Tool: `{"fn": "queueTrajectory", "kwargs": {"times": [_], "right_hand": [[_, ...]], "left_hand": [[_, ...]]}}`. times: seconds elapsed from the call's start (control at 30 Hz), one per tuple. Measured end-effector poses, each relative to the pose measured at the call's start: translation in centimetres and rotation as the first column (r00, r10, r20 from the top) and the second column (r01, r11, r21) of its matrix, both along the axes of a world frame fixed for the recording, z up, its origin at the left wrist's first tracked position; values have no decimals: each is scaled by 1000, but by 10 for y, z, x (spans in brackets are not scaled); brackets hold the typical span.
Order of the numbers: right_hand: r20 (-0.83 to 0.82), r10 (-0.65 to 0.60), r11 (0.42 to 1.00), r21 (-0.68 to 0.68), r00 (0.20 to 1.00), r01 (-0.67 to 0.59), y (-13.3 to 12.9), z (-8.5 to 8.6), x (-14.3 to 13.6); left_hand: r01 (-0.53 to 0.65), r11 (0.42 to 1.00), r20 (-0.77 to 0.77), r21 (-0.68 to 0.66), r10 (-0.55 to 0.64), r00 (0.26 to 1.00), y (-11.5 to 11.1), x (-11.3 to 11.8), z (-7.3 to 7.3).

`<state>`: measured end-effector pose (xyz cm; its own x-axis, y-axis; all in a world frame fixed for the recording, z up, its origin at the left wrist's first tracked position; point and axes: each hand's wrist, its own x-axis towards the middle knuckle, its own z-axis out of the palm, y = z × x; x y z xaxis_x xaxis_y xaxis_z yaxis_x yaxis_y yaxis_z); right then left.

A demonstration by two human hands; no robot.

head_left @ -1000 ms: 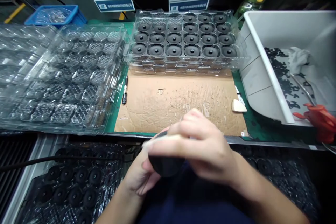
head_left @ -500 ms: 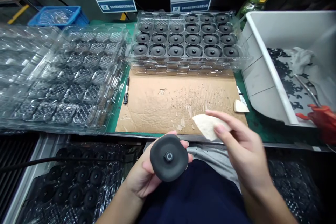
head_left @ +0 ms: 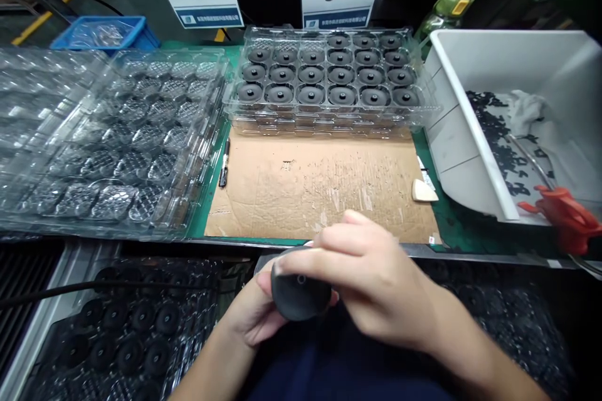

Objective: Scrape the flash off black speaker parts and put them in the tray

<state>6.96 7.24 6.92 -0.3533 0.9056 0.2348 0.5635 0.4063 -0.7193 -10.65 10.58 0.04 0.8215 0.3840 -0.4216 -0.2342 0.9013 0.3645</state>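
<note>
My left hand (head_left: 254, 316) cups a black, rounded-square part (head_left: 303, 301) from below, its small central stub facing up. Over the part lies my right hand (head_left: 376, 276), fingers bent across the upper face and pointing left. The off-white, wedge-shaped sponge that these fingers pinched a moment earlier is hidden beneath them now. Another off-white sponge wedge (head_left: 424, 190) rests on the right edge of the cardboard sheet (head_left: 301, 200), beyond my hands.
Clear plastic trays (head_left: 329, 114) with black parts stand behind the cardboard; other clear trays (head_left: 117, 138) are stacked left. On the right is a white bin (head_left: 475, 156) with black scraps and a red-handled tool (head_left: 564, 210). A marker (head_left: 224, 164) lies left; more black parts (head_left: 132, 351) sit lower left.
My right hand has moved left and down onto the black part, carrying the sponge wedge out of sight. My left hand stays in nearly the same place. The view has shifted slightly.
</note>
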Motion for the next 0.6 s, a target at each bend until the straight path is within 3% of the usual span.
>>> {"fn": "queueTrajectory", "kwargs": {"times": [0.07, 0.13, 0.23, 0.37, 0.43, 0.5, 0.6], "right_hand": [[-45, -46, 987, -153, 998, 38, -7, 2, 8], [-197, -55, 953, -302, 979, -7, -16, -1, 18], [-438, -168, 905, -424, 883, -38, -31, -18, 27], [-471, -522, 815, -520, 711, 254, -40, -32, 21], [-406, -592, 796, -433, 696, 424, -37, -27, 8], [-320, -556, 831, -217, 768, 512, -29, -17, -9], [-206, -407, 903, 57, 890, 426, -16, -8, -32]], "left_hand": [[-19, 999, 34, 31, 18, 999, 3, -3, 1], [-47, 998, 89, 38, 43, 995, 6, -6, 2], [-73, 997, 182, 16, 69, 981, 10, -8, 4], [-81, 997, 187, -3, 80, 979, 11, -4, 5], [-120, 993, 157, -5, 119, 980, 9, -1, 5], [-172, 985, 119, 7, 170, 978, 7, 1, 4], [-245, 967, 52, 74, 241, 969, 6, 1, 2]]}}
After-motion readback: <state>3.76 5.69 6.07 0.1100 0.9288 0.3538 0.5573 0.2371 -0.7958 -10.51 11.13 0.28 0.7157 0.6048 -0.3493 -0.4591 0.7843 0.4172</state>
